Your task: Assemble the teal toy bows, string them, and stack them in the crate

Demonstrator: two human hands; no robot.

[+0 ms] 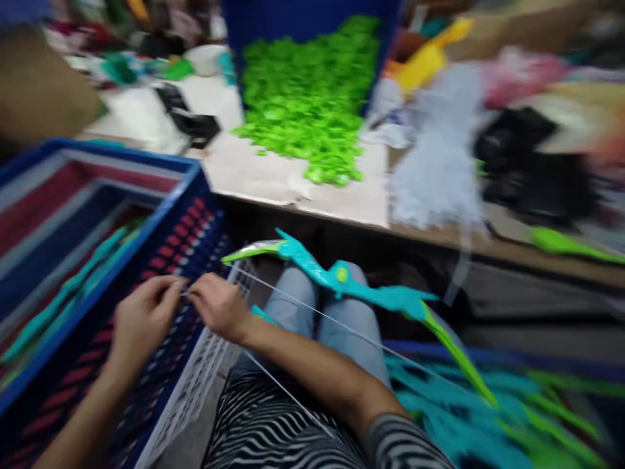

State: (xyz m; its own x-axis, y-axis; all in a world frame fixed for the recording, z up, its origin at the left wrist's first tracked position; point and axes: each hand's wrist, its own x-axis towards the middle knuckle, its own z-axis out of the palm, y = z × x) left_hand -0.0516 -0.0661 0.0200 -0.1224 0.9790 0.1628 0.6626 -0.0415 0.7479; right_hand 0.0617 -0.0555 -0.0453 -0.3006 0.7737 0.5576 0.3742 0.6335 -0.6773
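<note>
A turquoise and lime-green toy bow [317, 270] lies across my thighs. A white string [312, 307] runs along it from its left tip. My left hand [146, 319] is closed in a pinch to the left of that tip. Close beside it, my right hand [217, 305] pinches too, its forearm reaching across my lap. A short bit of white string shows between the two sets of fingertips; its very end is too small to make out. Another length of string slants down over my striped shirt.
At left stands a blue crate [202, 179] with turquoise parts inside. A blue bin [234, 39] spills lime-green pieces [312, 98] onto the table [254, 179]. White strings [437, 156] hang over the table edge. More turquoise and green bow parts [469, 404] fill the lower right.
</note>
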